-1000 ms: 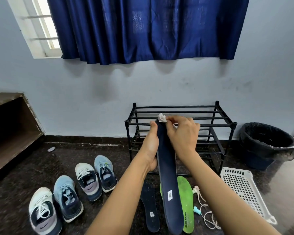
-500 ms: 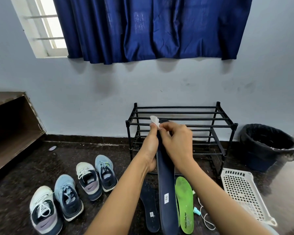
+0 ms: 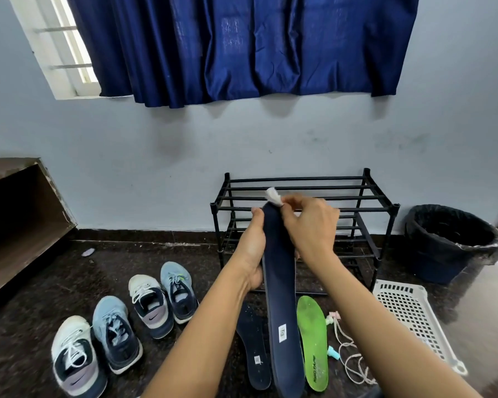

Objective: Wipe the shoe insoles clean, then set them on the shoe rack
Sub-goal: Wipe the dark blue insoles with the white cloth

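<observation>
Head view: left fingers (image 3: 257, 218) grip navy insole (image 3: 281, 285); right fingers (image 3: 293, 203) pinch white wipe (image 3: 273, 195).

The shoe rack's (image 3: 299, 178) top bars lie open from above; its left front is blocked by the left hand (image 3: 252, 254) gripping a raised insole (image 3: 279, 282) and the right hand (image 3: 311, 222) pinching a cloth (image 3: 273, 195). On the floor before it lie a dark insole (image 3: 253, 349), a green insole (image 3: 312, 340) and cords (image 3: 346, 344). Shoes (image 3: 150, 305) crowd the left; a basket (image 3: 406, 311) and a bin (image 3: 437, 262) flank the right.

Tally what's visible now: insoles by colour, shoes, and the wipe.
Navy insole, held: 1
Dark insole, floor: 1
Green insole, floor: 1
Shoes: 4
White wipe: 1
Total: 8
</observation>
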The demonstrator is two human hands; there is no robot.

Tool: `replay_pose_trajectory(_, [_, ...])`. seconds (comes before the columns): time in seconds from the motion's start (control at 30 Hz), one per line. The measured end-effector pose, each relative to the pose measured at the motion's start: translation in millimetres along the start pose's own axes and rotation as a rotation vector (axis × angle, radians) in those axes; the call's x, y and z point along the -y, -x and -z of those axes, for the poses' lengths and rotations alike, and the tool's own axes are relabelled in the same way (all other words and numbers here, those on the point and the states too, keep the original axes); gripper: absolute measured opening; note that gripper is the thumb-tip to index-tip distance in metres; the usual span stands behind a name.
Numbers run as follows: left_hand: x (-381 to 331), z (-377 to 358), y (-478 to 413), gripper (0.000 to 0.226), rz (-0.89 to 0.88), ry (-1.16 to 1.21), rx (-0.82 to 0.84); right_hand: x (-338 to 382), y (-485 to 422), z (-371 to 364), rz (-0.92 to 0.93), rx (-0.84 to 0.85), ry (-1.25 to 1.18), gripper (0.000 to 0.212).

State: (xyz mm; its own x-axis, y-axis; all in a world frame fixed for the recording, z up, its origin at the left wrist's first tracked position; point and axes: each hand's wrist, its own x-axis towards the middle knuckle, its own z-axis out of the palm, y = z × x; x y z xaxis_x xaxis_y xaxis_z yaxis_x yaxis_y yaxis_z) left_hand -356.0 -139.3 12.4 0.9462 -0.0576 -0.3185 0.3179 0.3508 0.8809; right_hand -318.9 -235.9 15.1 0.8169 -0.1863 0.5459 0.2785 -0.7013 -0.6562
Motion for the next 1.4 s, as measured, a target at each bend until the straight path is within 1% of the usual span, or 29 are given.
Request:
replay_pose_trajectory(0.07, [1.0, 0.8, -0.2, 0.069, -0.003, -0.016, 0.000, -2.9, -2.1, 1.2, -0.040, -0.031, -0.060, 0.017])
replay_pose_trajectory(0.17, [-0.5, 6.3, -4.6, 0.067, -0.012, 0.014, 0.000, 8.4, 16.5, -3.5, 0.050, -0.002, -0.113, 0.021])
replay_pose_trajectory(0.23, [-1.2, 6.9, -5.1, 0.067, -0.018, 0.046, 0.003, 11.0, 20.2, -5.7, 0.113, 0.011, -0.042, 0.023])
replay_pose_trajectory(0.33, [0.5, 5.0, -5.0, 0.070, -0.005, 0.029, 0.005, 2.5, 1.7, -3.7, 0.090, -0.031, 0.065, 0.017])
replay_pose_trajectory(0.4, [0.8, 4.9, -5.1, 0.069, 0.000, 0.005, -0.007, -0.7, -1.0, -3.1, 0.062, -0.056, 0.052, 0.016])
replay_pose_trajectory(0.5, [-1.3, 6.5, -7.5, 0.066, -0.019, 0.010, 0.001, 8.3, 14.4, -7.6, 0.123, -0.006, -0.025, 0.015])
replay_pose_trajectory(0.57, [-1.5, 5.5, -8.2, 0.066, -0.030, 0.019, 0.004, 10.0, 17.2, -9.5, 0.164, 0.014, 0.003, 0.016])
replay_pose_trajectory(0.6, [-1.1, 4.1, -7.8, 0.067, -0.029, 0.010, 0.007, 7.5, 11.0, -8.2, 0.156, 0.003, 0.046, 0.016])
replay_pose_trajectory(0.67, [1.5, 1.1, -5.7, 0.071, -0.020, -0.028, 0.020, 0.1, -2.7, -3.9, 0.073, -0.020, 0.079, 0.018])
replay_pose_trajectory(0.73, [3.2, -0.2, -4.6, 0.072, -0.017, -0.068, 0.008, -2.6, -5.7, -0.8, -0.001, -0.035, 0.017, 0.018])
replay_pose_trajectory(0.8, [2.7, 1.8, -6.4, 0.070, -0.023, -0.072, 0.013, 4.4, 4.4, -1.5, 0.030, -0.015, -0.091, 0.018])
replay_pose_trajectory(0.87, [1.5, 3.5, -9.0, 0.068, -0.041, -0.042, 0.022, 12.7, 18.0, -4.0, 0.105, 0.050, -0.177, 0.019])
replay_pose_trajectory(0.93, [0.0, 3.0, -8.8, 0.069, -0.053, -0.034, 0.018, 14.4, 15.6, -4.1, 0.129, 0.085, -0.151, 0.017])
replay_pose_trajectory(1.03, [1.1, 1.0, -6.1, 0.071, -0.063, -0.075, 0.003, 6.7, -0.3, 0.7, 0.060, 0.006, -0.040, 0.015])
replay_pose_trajectory(1.1, [0.9, 0.0, -4.6, 0.071, -0.067, -0.098, -0.006, 2.5, -4.3, 3.2, -0.011, -0.022, -0.111, 0.016])
replay_pose_trajectory(1.17, [0.7, 1.1, -6.2, 0.069, -0.066, -0.089, -0.007, 6.3, 1.8, 0.6, -0.007, -0.003, -0.215, 0.016])
replay_pose_trajectory(1.23, [-0.2, 2.9, -8.1, 0.066, -0.067, -0.052, 0.011, 13.4, 16.0, -4.5, 0.043, 0.054, -0.262, 0.017])
replay_pose_trajectory(1.3, [-1.4, 3.9, -9.2, 0.066, -0.076, -0.040, 0.002, 18.0, 20.9, -5.1, 0.071, 0.081, -0.252, 0.017])
replay_pose_trajectory(1.4, [-0.7, 1.5, -5.1, 0.066, -0.067, -0.063, -0.001, 13.5, 7.8, 0.8, 0.003, 0.012, -0.163, 0.014])
